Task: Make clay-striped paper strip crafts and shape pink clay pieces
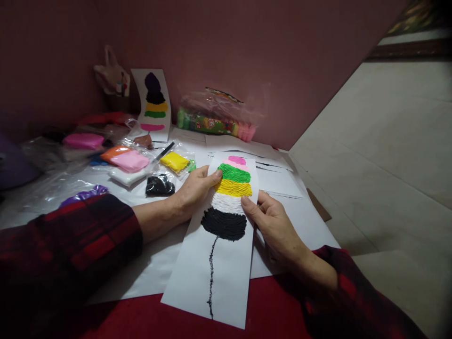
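Observation:
A tall white card [229, 282] is held up between both hands. It bears a striped clay picture [233, 188] with textured bands of pink, green, yellow, white and black, and a thin black line running down below. My left hand [196, 190] grips the card's left edge, thumb on the front beside the green band. On the right edge, my right hand [277, 223] pinches the card, its thumb by the white band. Fingers of both hands are partly hidden behind the card. Nearest to my left hand lie packets of yellow clay [174, 161] and black clay [160, 185].
Further left lie packets of pink [130, 161], magenta [84, 141] and purple clay [84, 194]. A second striped card [165, 94] leans against the wall. A clear bag of colourful tubes [219, 125] lies at the back. White sheets [282, 183] cover the table over a red surface [141, 320].

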Motion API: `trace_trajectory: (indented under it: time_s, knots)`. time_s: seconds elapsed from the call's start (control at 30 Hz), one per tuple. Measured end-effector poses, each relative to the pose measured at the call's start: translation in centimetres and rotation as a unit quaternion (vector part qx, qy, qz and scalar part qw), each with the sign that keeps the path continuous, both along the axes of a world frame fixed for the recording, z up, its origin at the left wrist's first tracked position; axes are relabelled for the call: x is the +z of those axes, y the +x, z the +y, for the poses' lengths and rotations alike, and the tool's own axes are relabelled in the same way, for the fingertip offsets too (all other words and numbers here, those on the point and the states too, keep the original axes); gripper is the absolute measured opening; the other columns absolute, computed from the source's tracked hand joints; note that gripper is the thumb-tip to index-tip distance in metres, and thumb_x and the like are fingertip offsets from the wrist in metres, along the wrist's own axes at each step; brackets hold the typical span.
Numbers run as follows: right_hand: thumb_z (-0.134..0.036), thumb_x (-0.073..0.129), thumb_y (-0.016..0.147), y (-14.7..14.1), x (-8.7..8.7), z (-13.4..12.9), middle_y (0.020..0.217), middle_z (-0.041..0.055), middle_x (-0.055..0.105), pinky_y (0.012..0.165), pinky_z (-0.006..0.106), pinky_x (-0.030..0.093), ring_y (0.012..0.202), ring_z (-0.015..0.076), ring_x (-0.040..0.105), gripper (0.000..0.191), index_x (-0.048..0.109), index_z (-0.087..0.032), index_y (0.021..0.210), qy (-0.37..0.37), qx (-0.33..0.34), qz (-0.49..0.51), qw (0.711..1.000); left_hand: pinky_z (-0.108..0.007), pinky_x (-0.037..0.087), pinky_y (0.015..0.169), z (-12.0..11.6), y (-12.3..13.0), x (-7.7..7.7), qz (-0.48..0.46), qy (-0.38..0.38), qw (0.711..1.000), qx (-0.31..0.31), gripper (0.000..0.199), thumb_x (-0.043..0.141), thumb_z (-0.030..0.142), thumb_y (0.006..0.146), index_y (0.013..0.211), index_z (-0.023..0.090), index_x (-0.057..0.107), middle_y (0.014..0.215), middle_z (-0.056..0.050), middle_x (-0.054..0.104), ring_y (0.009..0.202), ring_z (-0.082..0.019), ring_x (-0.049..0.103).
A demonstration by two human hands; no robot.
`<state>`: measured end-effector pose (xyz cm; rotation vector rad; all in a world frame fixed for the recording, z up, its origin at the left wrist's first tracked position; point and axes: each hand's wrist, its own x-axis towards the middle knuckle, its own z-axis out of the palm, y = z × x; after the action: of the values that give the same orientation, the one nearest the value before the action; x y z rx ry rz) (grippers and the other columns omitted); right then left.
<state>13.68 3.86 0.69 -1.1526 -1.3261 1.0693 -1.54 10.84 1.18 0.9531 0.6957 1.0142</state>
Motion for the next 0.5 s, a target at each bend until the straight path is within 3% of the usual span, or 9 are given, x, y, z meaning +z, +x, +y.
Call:
trace_trajectory:
  time_s: [0.27,0.5]
  knots:
    - [-0.035,0.061,0.087,-0.01,-0.02,-0.11,0.079,0.0005,0.063,0.073,0.034,0.047,0.076,0.0159,0.056,0.017,0.058,-0.019,0.084,0.008,0.003,-0.011,1.000,-0.028,0.048,0.069,0.19,0.01,-0.03,-0.007,0.006,1.000,-0.003,0.007,0.057,0.018,0.085,0.079,0.015,0.054,0.075,-0.004,0.066,0.067,-0.015,0.062]
    - [-0.037,0.061,0.087,-0.06,0.19,-0.20,0.058,-0.0063,0.042,0.061,0.030,0.043,0.061,0.0136,0.046,0.027,0.047,-0.022,0.069,0.024,-0.007,-0.037,0.999,-0.027,0.049,0.069,0.06,0.03,0.24,0.001,0.006,1.000,-0.003,0.006,0.054,0.016,0.087,0.081,0.014,0.054,0.076,-0.004,0.067,0.066,-0.014,0.063]
